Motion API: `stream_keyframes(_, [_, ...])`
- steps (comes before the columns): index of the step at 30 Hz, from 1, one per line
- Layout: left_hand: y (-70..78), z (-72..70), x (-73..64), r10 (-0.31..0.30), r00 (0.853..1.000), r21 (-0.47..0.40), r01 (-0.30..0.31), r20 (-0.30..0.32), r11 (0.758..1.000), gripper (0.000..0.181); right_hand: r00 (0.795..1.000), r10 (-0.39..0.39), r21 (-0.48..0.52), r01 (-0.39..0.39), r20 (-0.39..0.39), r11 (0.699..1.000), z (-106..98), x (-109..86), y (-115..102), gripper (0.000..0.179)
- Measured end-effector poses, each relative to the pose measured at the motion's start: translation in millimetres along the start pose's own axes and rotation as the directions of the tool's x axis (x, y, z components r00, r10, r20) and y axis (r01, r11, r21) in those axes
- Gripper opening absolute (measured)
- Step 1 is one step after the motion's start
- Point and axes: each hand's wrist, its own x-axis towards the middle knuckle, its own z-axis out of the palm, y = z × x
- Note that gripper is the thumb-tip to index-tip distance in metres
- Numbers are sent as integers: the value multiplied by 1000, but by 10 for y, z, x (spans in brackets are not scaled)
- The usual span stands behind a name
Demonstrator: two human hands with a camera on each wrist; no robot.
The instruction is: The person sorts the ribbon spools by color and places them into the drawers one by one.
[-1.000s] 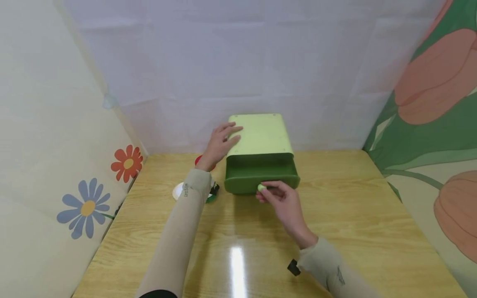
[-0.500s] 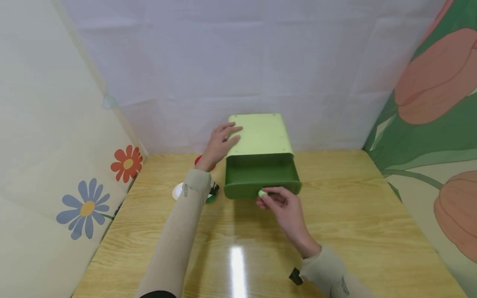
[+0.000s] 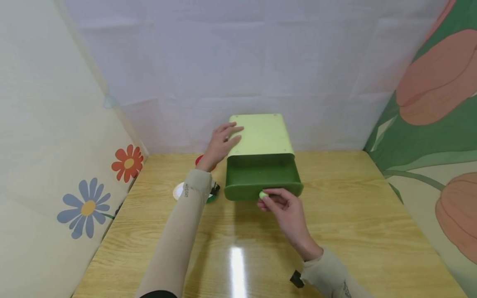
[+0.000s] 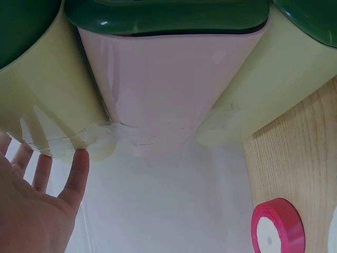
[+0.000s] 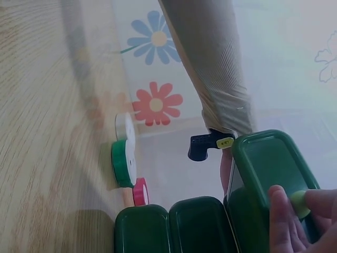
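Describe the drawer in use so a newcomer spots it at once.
On the wooden table, find the stacked cabinet with a pale green top. Its uppermost drawer is dark green, its light green knob pinched by the right hand. Unlike the two drawer fronts beneath, this one is pulled out.

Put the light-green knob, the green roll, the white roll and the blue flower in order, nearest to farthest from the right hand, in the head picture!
1. Light-green knob: pinched by the right hand.
2. Green roll: left of the drawer, partly hidden.
3. White roll: further left, on the table.
4. Blue flower: on the left wall.
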Motion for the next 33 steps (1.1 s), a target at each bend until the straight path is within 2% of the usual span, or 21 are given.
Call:
stream_keyframes(11, [25,18,-3,15,1000,-25,-15,1,1000,47,1000,13,6,-13,-14,1000,-2,-29,-10,24])
stream_keyframes(33, [34,4,-21,6,1000,-10,-6,-7,1000,46,1000,12,22,-12,-7,1000,19,-76,-29,24])
